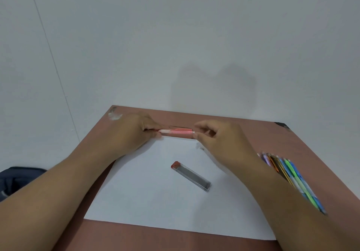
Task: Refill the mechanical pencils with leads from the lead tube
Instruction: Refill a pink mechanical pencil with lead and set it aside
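The left hand grasps one end of a pink mechanical pencil, held level near the table's far edge with its long axis running left to right. The right hand seems to pinch the pencil's right tip, though blur hides the contact. The lead tube lies on the white paper, red cap toward the far-left corner.

Lying on a paper sheet covering the desk: lead tube at centre, pencil at twelve o'clock between both hands, pencil bundle off-sheet at three o'clock.
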{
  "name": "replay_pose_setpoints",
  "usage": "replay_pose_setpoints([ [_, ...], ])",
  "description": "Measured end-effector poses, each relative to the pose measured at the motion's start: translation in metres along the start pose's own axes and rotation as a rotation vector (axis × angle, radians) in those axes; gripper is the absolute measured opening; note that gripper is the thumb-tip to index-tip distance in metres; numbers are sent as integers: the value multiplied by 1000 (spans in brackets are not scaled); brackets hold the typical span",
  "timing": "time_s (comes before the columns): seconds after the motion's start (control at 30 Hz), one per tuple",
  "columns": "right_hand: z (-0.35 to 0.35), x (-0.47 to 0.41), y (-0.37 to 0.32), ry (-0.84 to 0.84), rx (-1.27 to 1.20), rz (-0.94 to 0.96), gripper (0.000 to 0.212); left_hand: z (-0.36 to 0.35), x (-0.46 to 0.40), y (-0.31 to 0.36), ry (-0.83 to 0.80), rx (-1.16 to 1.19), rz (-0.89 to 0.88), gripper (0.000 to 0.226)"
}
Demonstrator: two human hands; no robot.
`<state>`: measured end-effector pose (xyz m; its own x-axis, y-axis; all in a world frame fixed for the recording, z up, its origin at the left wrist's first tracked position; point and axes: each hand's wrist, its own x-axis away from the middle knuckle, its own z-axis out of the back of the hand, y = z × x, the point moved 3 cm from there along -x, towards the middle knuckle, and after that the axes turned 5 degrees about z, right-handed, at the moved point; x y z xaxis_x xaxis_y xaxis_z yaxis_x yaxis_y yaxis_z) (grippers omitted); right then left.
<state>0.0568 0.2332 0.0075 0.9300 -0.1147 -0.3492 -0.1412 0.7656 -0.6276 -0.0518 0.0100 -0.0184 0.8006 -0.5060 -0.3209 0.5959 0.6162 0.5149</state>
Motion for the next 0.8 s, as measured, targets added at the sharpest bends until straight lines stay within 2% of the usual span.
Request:
replay_pose_setpoints([
  [0.1, -4, -1, -1, 23, 14, 13, 12, -4, -2, 2, 28, 0, -42, 29],
  [0.23, 1, -4, 5, 62, 10, -44, 15, -9, -7, 9, 71, -34, -103, 17],
  [0.43, 3, -6, 20, 38, 78, -184, 19, -23, -10, 16, 26, 12, 55, 8],
  [0.57, -1, -7, 22, -51, 132, -183, 21, -27, -11, 12, -16, -25, 71, 8],
  [0.8, 0, -7, 23, -46, 175, -142, 19, -28, -10, 12, -40, -13, 68, 8],
])
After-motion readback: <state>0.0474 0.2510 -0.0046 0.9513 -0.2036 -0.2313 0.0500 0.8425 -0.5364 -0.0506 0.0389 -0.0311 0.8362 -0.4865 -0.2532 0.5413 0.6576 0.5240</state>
